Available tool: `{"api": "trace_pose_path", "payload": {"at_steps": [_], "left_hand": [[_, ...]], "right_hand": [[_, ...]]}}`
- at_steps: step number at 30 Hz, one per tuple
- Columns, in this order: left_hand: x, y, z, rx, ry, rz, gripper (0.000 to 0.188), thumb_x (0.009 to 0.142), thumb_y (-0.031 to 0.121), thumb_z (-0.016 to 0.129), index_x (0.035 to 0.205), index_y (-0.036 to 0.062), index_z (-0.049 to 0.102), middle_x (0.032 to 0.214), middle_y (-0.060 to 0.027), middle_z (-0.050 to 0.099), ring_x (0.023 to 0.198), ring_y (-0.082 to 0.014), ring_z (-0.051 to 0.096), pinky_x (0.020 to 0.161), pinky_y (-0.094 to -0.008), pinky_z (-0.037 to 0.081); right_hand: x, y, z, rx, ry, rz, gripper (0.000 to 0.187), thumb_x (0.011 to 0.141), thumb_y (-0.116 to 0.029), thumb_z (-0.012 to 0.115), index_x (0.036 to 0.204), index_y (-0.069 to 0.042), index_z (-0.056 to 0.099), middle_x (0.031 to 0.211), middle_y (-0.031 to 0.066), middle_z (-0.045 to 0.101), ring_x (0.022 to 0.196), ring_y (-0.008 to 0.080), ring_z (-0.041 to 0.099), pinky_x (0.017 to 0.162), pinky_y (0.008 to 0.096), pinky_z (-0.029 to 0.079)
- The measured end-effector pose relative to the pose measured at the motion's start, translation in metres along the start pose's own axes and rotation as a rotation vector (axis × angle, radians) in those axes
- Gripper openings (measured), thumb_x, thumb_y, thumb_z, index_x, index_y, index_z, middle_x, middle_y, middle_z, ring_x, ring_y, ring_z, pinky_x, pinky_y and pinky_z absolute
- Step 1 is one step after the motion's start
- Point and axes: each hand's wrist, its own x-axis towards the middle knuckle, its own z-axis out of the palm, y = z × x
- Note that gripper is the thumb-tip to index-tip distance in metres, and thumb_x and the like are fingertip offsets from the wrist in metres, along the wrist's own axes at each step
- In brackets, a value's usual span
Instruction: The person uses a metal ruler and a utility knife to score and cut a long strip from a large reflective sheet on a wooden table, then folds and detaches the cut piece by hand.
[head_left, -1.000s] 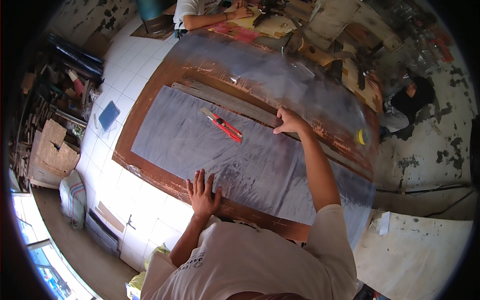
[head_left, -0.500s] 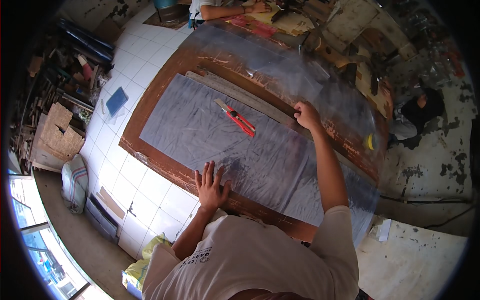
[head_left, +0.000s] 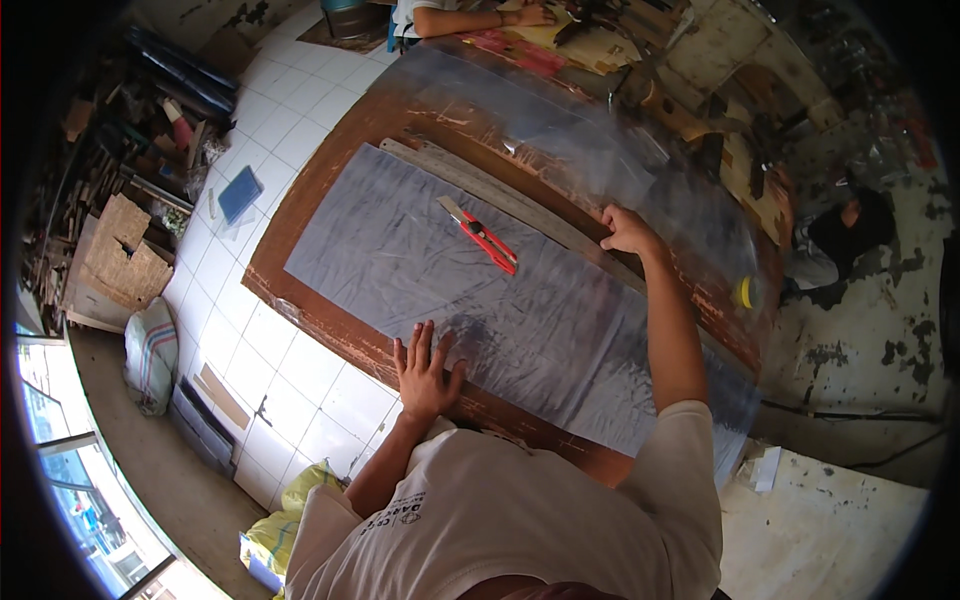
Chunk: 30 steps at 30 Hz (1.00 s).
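Observation:
A large grey, see-through plastic sheet [head_left: 370,240] lies creased over the brown worn tabletop [head_left: 268,268]. My left hand [head_left: 428,378] rests flat on its near edge, fingers spread. A red utility knife [head_left: 480,236] lies on the sheet with its blade out, beyond my left hand and touched by neither hand. Along the sheet's far edge runs a long, narrow grey strip [head_left: 500,195], like a straightedge. My right hand [head_left: 632,235] is at the far side of this strip, fingers bent and closed; what they grip, if anything, is hidden.
More clear plastic [head_left: 570,130] covers the table's far part. A yellow tape roll [head_left: 745,292] sits near the right edge. At the far end another person's arm [head_left: 460,20] rests on the table; someone else [head_left: 850,220] is at the right. Scrap wood [head_left: 120,245] is piled at left.
The view has shifted slightly. My right hand has moved a little to the right along the strip, its fingers bending downward. My left hand and the knife stay in place.

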Motion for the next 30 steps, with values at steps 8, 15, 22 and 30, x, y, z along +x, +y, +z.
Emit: {"api": "trace_pose_path", "payload": {"at_steps": [8,15,22,30], "left_hand": [[0.001,0.000,0.001,0.025,-0.004,0.000,0.053,0.092,0.037,0.070,0.139,0.0151,0.061,0.159,-0.0169,0.042,0.151,-0.0347,0.035,0.123,-0.0608,0.016],[0.001,0.001,0.000,0.019,-0.012,0.000,0.054,0.092,0.036,0.070,0.140,0.0137,0.060,0.159,-0.0174,0.042,0.152,-0.0346,0.033,0.124,-0.0600,0.015],[0.001,0.001,0.001,0.031,-0.010,0.000,0.053,0.094,0.038,0.068,0.140,0.0146,0.061,0.160,-0.0170,0.042,0.152,-0.0343,0.033,0.123,-0.0603,0.015],[-0.002,-0.002,0.002,0.033,-0.003,0.001,0.053,0.093,0.038,0.068,0.141,0.0150,0.060,0.161,-0.0168,0.041,0.152,-0.0346,0.033,0.123,-0.0610,0.015]], "right_hand": [[0.001,0.003,0.005,0.046,0.011,0.013,0.049,0.073,-0.010,0.088,0.114,-0.005,0.061,0.111,0.0121,0.069,0.105,0.0279,0.066,0.089,0.0392,0.053],[-0.002,0.006,0.000,0.051,0.025,0.012,0.048,0.071,-0.012,0.088,0.111,-0.008,0.062,0.111,0.0131,0.071,0.107,0.0311,0.068,0.088,0.0408,0.054],[-0.007,-0.004,-0.006,-0.051,-0.004,0.001,0.048,0.071,-0.015,0.089,0.110,-0.006,0.062,0.108,0.0117,0.070,0.105,0.0289,0.067,0.087,0.0388,0.053],[-0.009,-0.008,-0.001,-0.077,0.013,0.027,0.051,0.075,-0.014,0.085,0.115,-0.008,0.053,0.113,0.0125,0.068,0.109,0.0303,0.066,0.090,0.0387,0.052]]}}
